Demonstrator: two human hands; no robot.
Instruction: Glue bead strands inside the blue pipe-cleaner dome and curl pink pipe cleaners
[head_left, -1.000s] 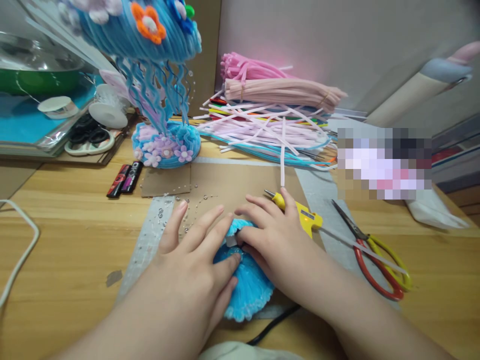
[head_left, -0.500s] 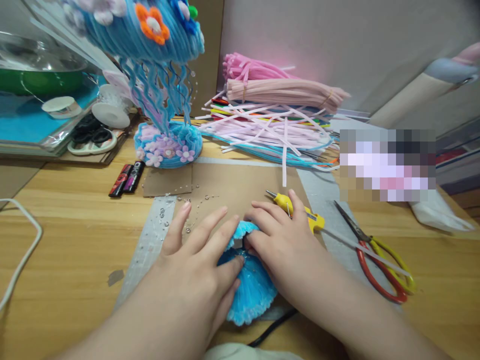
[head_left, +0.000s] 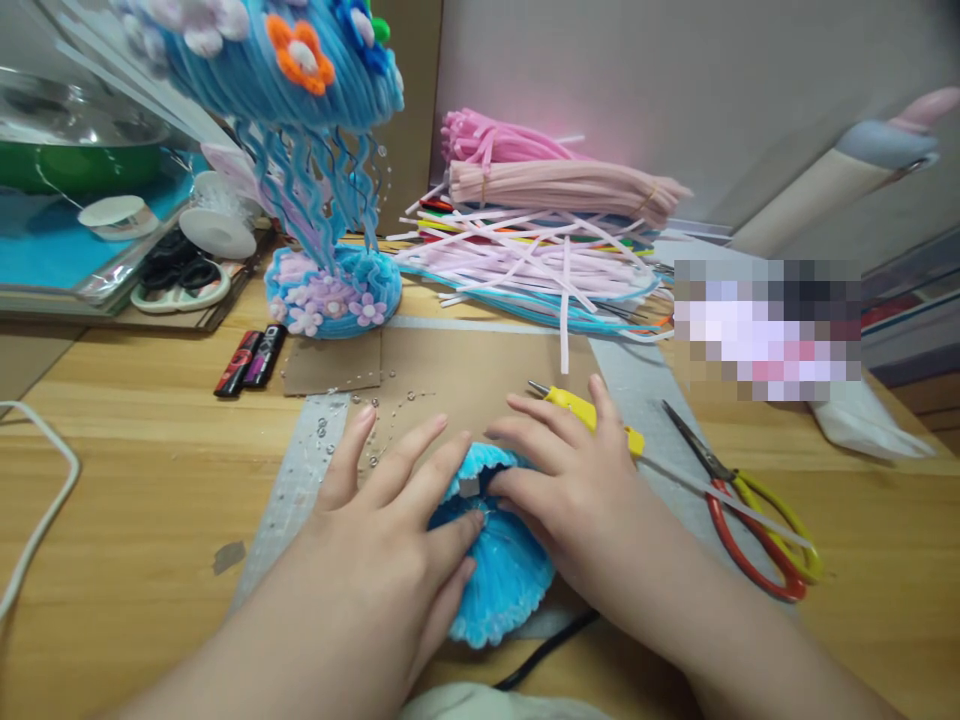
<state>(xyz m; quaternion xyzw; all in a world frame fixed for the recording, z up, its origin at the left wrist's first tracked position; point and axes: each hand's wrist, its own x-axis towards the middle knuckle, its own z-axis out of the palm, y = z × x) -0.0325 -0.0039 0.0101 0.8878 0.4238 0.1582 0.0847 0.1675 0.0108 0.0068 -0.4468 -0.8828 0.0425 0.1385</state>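
A fuzzy blue pipe-cleaner dome [head_left: 499,575] lies on a cardboard sheet [head_left: 465,375] near the table's front edge. My left hand [head_left: 394,525] rests flat on its left side, fingers spread, thumb pressing the top. My right hand [head_left: 570,490] presses its upper right side, fingertips meeting the left hand at a small grey piece [head_left: 469,487] on the dome. A yellow glue gun [head_left: 589,412] lies just behind my right hand, partly hidden by it.
A blue pipe-cleaner jellyfish sculpture [head_left: 315,130] stands at the back left. Heaps of pink and white pipe cleaners [head_left: 540,230] fill the back. Red and yellow scissors [head_left: 750,510] lie to the right. Two lighters [head_left: 251,358], a white cable [head_left: 45,500] and clear beads [head_left: 375,415] lie left.
My hands stay on the blue dome; the fingers shifted slightly, and the right hand covers more of the glue gun than a second ago.
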